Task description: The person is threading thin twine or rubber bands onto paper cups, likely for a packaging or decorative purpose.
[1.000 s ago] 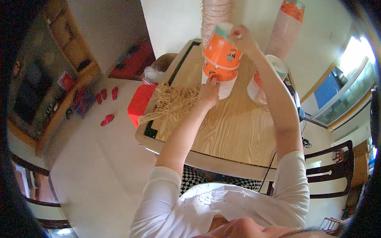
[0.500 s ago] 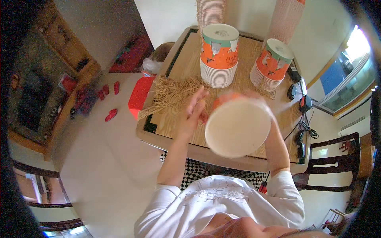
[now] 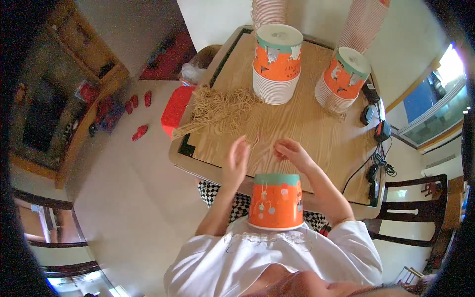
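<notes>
An orange paper bucket (image 3: 275, 204) with a green band rests between my forearms, close against my shirt, its wide rim toward me. Neither hand touches it. Past its green end, my left hand (image 3: 238, 159) is raised over the table's near part, fingers stretched out and slightly blurred. My right hand (image 3: 293, 152) is curled into a pinch; whatever it may hold is too small to make out. A thin strand shows faintly between the hands. Farther off, a heap of tan paper cord (image 3: 222, 109) spreads over the table's left side.
Stacked upturned buckets (image 3: 278, 64) stand at the back of the table (image 3: 292, 128), with another stack (image 3: 343, 76) to their right. Taller pale stacks rise behind. Black adapters and cables (image 3: 381, 131) lie along the right edge. A red container (image 3: 176, 106) is at the left, a dark chair (image 3: 413, 210) at the right.
The bucket has gone from my hands over the table to close against my shirt, turned with its rim toward me. My hands have left it; the right one is now curled.
</notes>
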{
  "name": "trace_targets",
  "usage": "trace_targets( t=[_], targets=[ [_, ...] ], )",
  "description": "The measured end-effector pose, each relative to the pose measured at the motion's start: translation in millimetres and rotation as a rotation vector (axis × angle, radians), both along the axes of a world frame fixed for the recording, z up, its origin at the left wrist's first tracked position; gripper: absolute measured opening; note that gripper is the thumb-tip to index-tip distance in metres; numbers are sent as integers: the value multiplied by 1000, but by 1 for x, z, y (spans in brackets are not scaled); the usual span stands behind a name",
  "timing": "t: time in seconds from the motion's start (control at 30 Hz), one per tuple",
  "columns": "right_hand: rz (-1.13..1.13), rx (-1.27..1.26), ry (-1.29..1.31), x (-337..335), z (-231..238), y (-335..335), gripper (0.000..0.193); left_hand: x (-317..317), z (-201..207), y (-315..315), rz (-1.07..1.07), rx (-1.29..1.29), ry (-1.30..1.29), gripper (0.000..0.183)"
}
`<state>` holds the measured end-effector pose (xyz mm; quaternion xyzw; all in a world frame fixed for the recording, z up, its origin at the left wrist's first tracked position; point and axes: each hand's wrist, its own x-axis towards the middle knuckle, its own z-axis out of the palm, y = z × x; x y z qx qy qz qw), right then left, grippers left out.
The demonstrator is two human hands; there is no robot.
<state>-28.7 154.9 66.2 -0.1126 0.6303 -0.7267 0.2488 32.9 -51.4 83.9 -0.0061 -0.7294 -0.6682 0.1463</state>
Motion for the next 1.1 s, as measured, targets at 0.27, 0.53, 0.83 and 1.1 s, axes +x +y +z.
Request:
trace_targets(
  t=[0.27, 0.53, 0.83, 1.1],
  targets=[
    [-37, 394, 733, 82, 52, 60, 49, 132, -39, -45, -284, -651, -95, 68],
    [71, 443, 608, 98, 20, 52, 50, 126, -28, -16, -545, -165, -352, 92],
    [28, 406, 170, 41, 74, 61, 41, 70, -5, -19, -431, 313, -655, 56],
    [128, 875, 421, -17, 32, 71, 25, 37, -6, -15, -395, 164, -606, 39]
  ],
)
